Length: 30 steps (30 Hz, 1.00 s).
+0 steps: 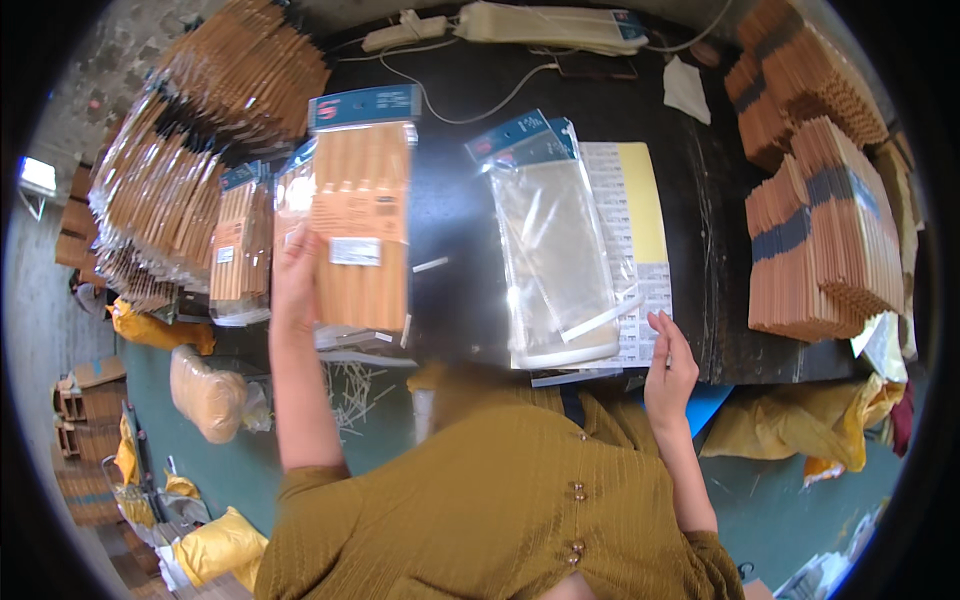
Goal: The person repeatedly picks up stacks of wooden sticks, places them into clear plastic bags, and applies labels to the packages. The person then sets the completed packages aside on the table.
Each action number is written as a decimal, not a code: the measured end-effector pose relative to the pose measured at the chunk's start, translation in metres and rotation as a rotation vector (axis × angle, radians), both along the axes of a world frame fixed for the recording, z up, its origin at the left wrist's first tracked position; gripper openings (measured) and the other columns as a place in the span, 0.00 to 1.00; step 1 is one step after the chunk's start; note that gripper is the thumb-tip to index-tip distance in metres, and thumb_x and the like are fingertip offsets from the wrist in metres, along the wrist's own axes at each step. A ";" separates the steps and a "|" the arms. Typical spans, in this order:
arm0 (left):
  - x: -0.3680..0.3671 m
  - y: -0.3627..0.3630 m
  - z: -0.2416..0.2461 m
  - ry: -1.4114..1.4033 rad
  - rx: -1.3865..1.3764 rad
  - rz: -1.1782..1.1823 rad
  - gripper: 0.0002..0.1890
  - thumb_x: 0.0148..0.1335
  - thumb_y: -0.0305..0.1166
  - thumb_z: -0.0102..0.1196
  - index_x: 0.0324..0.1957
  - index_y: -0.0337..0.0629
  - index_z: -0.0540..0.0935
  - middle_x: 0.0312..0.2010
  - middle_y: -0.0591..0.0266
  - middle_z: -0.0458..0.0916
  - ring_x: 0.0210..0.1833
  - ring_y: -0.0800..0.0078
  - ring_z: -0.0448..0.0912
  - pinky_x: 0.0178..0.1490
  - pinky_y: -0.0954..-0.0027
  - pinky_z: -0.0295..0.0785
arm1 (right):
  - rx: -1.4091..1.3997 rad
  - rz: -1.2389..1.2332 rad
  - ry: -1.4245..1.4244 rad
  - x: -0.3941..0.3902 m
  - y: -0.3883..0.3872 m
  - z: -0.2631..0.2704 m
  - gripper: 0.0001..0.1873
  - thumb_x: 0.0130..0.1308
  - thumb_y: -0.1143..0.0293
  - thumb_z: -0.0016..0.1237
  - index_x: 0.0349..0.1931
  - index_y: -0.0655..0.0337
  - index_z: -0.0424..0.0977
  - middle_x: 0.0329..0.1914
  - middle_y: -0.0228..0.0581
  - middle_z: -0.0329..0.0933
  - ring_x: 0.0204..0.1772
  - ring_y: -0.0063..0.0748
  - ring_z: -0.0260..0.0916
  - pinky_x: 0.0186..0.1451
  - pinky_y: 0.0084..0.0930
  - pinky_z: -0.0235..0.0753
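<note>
My left hand (298, 274) is closed on the left edge of a clear plastic pack of wooden sticks (360, 289) with a blue printed header and a small white label. Behind it, partly hidden, stand more such packs (240, 240). Before me at the right lie empty clear plastic bags (555, 255) with blue headers, overlapping one another. They rest partly on a sheet of white printed stickers (654, 300) with a bare yellow backing area. My right hand (671, 367) is at that sheet's lower right edge, fingers bent close together; whether something small is between them cannot be told.
Big stacks of packed sticks (165, 202) stand at the left, and banded stacks of brown cardboard pieces (832, 232) at the right. A power strip (405, 31), a white cable, a phone (598, 69) and a bundle of bags (551, 28) lie at the table's back.
</note>
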<state>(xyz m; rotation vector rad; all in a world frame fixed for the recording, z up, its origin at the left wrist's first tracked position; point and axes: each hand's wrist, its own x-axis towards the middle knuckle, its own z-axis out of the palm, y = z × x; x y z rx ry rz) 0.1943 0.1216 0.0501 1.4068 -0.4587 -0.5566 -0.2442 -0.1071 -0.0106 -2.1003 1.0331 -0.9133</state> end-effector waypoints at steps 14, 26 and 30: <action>0.179 0.051 -0.063 -0.630 0.983 0.255 0.35 0.65 0.44 0.59 0.69 0.36 0.66 0.57 0.53 0.78 0.59 0.64 0.76 0.62 0.63 0.69 | -0.423 -0.465 -0.338 -0.106 -0.065 0.177 0.16 0.77 0.74 0.39 0.58 0.75 0.71 0.51 0.52 0.80 0.53 0.36 0.79 0.60 0.29 0.76; 0.218 0.047 -0.070 -0.152 0.484 0.033 0.27 0.69 0.48 0.56 0.56 0.33 0.78 0.41 0.65 0.81 0.33 0.81 0.76 0.32 0.79 0.70 | -0.314 -0.801 0.658 -0.274 -0.347 0.270 0.28 0.67 0.48 0.51 0.50 0.68 0.78 0.48 0.62 0.80 0.53 0.58 0.77 0.57 0.44 0.74; 0.198 0.047 -0.062 -0.271 0.571 0.119 0.31 0.72 0.48 0.52 0.65 0.31 0.69 0.51 0.58 0.80 0.45 0.75 0.78 0.46 0.76 0.73 | -0.136 -0.740 0.825 -0.275 -0.406 0.238 0.29 0.63 0.44 0.54 0.43 0.68 0.81 0.44 0.60 0.81 0.51 0.57 0.78 0.55 0.43 0.74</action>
